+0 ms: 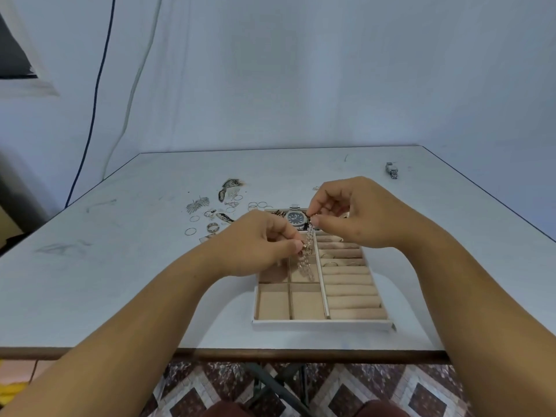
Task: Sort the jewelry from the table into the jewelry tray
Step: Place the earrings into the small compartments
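- Above the jewelry tray (pixel 322 324), at the middle of the white counter (pixel 120 281), both hands hold 1 beaded bracelet (pixel 307 254) stretched between them.
- The left hand (pixel 258 245) has its grip pinched on the bracelet's lower part; the loose end hangs down toward 6 o'clock over a square compartment in the tray's middle row.
- The right hand (pixel 358 215) has its grip pinched on the bracelet's upper end, toward 12 o'clock of the left hand's fingertips.
- A silver wristwatch with a dark dial (pixel 296 218) lies in the tray's far section, just beside the right hand's fingertips at 9 o'clock.
- The tray's right side holds beige ring rolls (pixel 350 291); 1 or 2 thin rings sit among them, too small to count surely.
- At 10 o'clock of the tray, loose jewelry is scattered on the counter: leaf-shaped earrings (pixel 197 204), thin plain rings (pixel 190 231) and a wider band (pixel 212 227).
- Well apart at 1 o'clock, near the far right edge, lies a metal watch band piece (pixel 392 170).
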